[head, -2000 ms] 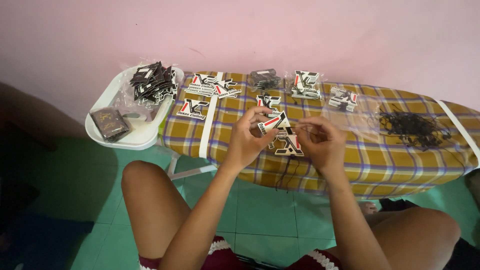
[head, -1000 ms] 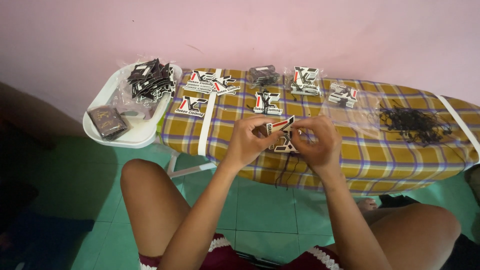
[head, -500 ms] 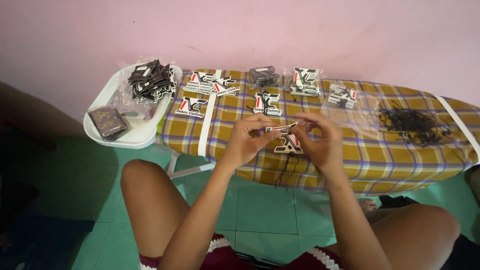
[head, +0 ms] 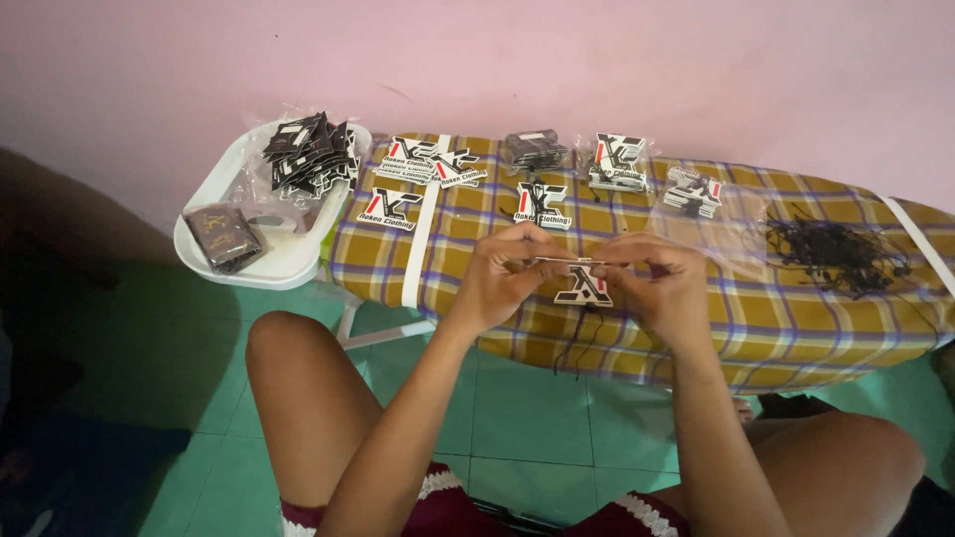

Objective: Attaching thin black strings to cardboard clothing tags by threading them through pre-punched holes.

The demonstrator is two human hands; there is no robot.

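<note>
Tags get strings: one pinched in left hand and right hand, finished tags beyond, loose strings remaining rightward.

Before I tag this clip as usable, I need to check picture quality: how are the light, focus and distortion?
Head view: soft, even light on the plaid board and pink wall, no glare; the floor at lower left falls into deep shadow. The left hand, right hand and the card tag between them are fairly sharp. Wide-angle bending curves the board's edges.
</note>
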